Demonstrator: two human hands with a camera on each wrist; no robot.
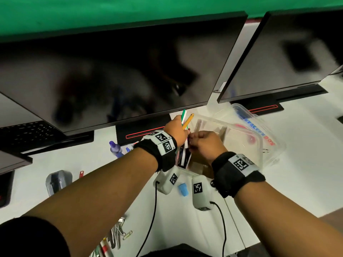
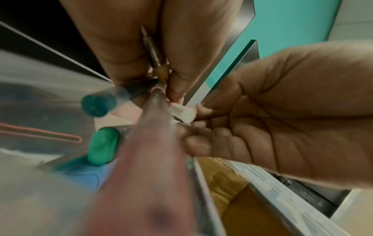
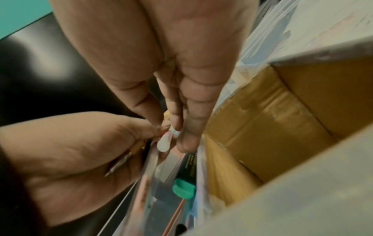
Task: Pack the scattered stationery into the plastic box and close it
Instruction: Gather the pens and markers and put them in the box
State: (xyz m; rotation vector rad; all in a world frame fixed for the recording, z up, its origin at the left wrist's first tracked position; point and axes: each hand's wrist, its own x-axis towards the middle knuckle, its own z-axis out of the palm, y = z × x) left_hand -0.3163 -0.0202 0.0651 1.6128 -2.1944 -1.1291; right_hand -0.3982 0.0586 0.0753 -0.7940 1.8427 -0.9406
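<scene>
My left hand (image 1: 179, 130) grips a bundle of pens and pencils (image 1: 185, 120) upright over the left end of the clear plastic box (image 1: 241, 145). A green-and-white pen and a yellow pencil stick out above the fist. Green pen caps (image 2: 98, 104) point toward the left wrist camera. My right hand (image 1: 196, 140) meets the left one, and its fingers pinch a white pen end (image 3: 163, 143) in the bundle. The box's lid (image 1: 259, 127) lies open to the right. Brown cardboard (image 3: 282, 127) lines the box's inside.
On the white desk lie a blue glue bottle (image 1: 116, 148), a clear-cased stapler (image 1: 57, 180), a red clip (image 1: 81, 174), a blue eraser (image 1: 182, 189) and several paper clips (image 1: 120, 232). Two dark monitors (image 1: 111, 71) stand close behind the box.
</scene>
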